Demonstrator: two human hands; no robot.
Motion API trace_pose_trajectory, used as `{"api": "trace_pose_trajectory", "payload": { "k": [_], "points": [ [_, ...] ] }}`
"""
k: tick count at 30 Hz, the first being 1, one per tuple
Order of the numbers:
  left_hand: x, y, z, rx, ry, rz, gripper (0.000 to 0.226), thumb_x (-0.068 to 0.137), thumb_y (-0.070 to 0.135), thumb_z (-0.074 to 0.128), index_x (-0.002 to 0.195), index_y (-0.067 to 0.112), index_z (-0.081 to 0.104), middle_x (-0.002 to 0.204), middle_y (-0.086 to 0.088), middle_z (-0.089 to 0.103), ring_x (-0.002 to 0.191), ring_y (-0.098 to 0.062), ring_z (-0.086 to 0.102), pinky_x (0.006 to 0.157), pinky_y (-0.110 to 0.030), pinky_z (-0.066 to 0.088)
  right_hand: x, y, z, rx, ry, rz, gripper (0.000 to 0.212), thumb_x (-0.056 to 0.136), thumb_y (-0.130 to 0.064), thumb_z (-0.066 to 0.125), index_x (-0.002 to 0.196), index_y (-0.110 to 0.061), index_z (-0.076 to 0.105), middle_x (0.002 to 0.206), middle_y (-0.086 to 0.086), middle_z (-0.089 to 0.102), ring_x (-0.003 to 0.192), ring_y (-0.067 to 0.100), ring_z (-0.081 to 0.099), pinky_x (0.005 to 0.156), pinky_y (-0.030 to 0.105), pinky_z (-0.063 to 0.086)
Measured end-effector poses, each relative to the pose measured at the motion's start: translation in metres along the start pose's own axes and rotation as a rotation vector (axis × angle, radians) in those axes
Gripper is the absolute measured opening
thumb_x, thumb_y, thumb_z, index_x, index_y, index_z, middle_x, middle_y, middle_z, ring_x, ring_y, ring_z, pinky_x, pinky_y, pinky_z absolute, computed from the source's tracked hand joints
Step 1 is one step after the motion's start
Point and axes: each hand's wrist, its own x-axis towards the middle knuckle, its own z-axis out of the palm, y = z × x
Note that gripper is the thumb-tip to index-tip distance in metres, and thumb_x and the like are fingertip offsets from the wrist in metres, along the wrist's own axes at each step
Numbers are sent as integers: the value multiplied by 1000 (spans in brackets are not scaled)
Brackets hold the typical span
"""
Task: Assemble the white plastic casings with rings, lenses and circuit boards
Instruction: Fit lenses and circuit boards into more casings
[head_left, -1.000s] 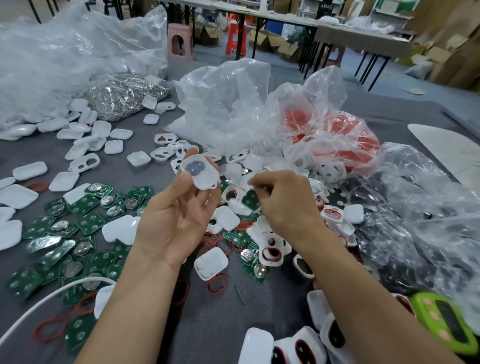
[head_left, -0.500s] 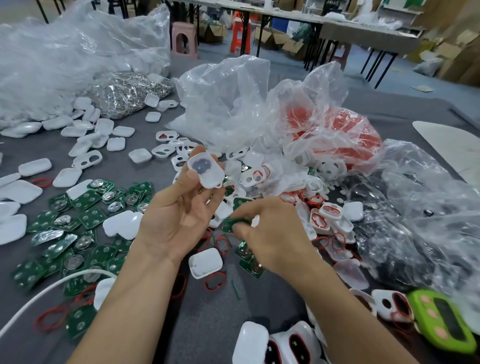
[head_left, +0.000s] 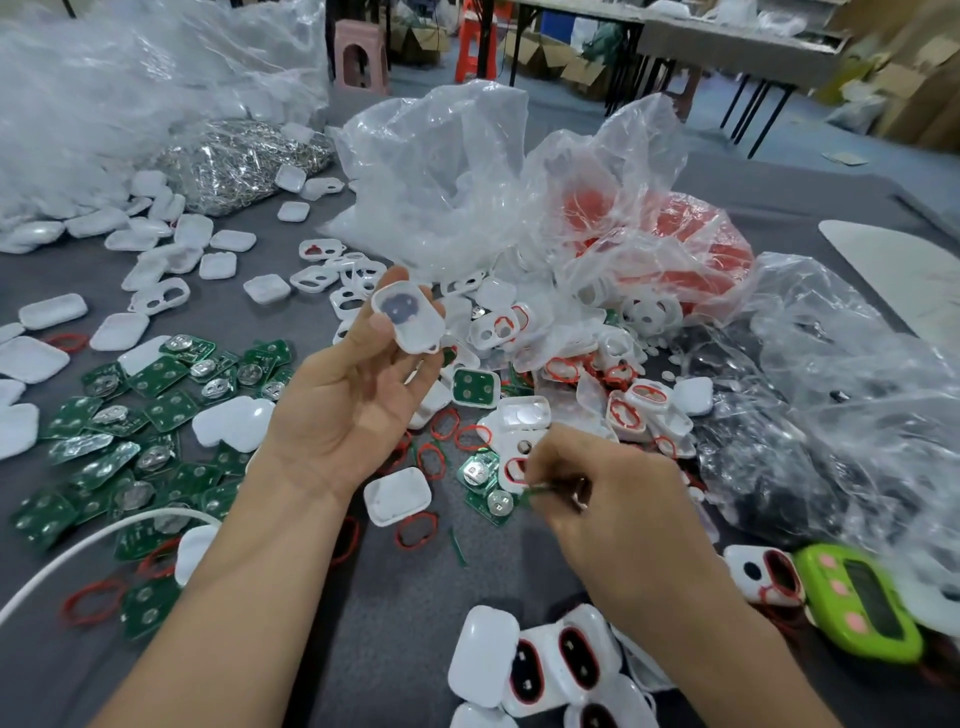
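My left hand (head_left: 358, 384) is raised palm up and pinches a white plastic casing (head_left: 409, 316) between thumb and fingertips; a dark lens shows in its hollow side. My right hand (head_left: 618, 504) is low over the table, fingers curled round a green circuit board (head_left: 540, 491) seen edge-on at its fingertips. Loose green circuit boards (head_left: 156, 410) lie at the left, red rings (head_left: 418, 529) are scattered in the middle, and white casings (head_left: 524, 415) are heaped just beyond my hands.
Crumpled clear plastic bags (head_left: 467, 171) stand behind the heap, one with red parts (head_left: 691, 244). A bag of metal bits (head_left: 234, 161) sits far left. Finished casings (head_left: 540, 670) lie near the front edge, beside a green timer (head_left: 862, 603). A white cable (head_left: 78, 551) curves at lower left.
My right hand has dropped from beside the casing down to the table and moved right, taking up a green circuit board. My left hand keeps the casing raised.
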Motion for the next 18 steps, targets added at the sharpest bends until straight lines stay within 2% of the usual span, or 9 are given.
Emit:
{"api": "trace_pose_trajectory", "payload": {
  "k": [2,5,7,10,12,15,18],
  "points": [
    [0,0,1,2,-25,-7,36,67,17,76,102,19,81,110,-2,76,99,-16,74,87,-29,59,-7,2,-2,-108,11,1,21,78,-11,78,80,-28,65,72,-9,68,69,10,59,67,29,45],
    [0,-3,2,11,-28,-16,35,65,16,77,100,19,82,109,-2,77,99,-16,74,88,-29,59,-11,4,-1,-176,-2,17,19,81,-10,73,77,-25,61,70,-3,66,66,19,58,64,33,41],
    [-1,-4,2,13,-19,-24,32,69,16,74,100,19,82,109,-1,77,99,-16,74,87,-30,60,-13,4,0,-220,-52,18,25,83,-7,68,76,-26,53,71,-2,60,67,20,54,63,33,38],
    [-2,-5,2,1,-31,-32,33,71,15,75,103,19,81,111,-2,76,101,-16,74,91,-31,59,-19,5,1,-224,-81,-7,40,74,8,68,72,-26,45,64,0,52,64,21,47,59,37,41],
    [-2,-6,2,-8,-43,-38,36,69,13,77,105,20,81,111,-2,76,102,-17,73,94,-31,58,-23,5,0,-228,-83,-18,44,69,13,68,71,-23,43,59,0,47,59,21,43,52,36,37],
    [-2,-8,3,28,-61,-55,30,77,12,70,103,21,82,110,-1,77,104,-15,73,93,-29,57,-22,6,0,-221,-79,-37,51,68,15,67,73,-27,38,58,-2,44,56,19,39,50,30,30],
    [-3,-9,5,42,-99,-78,44,63,9,88,105,20,82,113,-2,76,107,-17,71,97,-30,54,-20,6,-1,-211,-84,-54,53,70,15,67,75,-28,36,59,-3,42,56,17,36,49,27,28]
  ]
}}
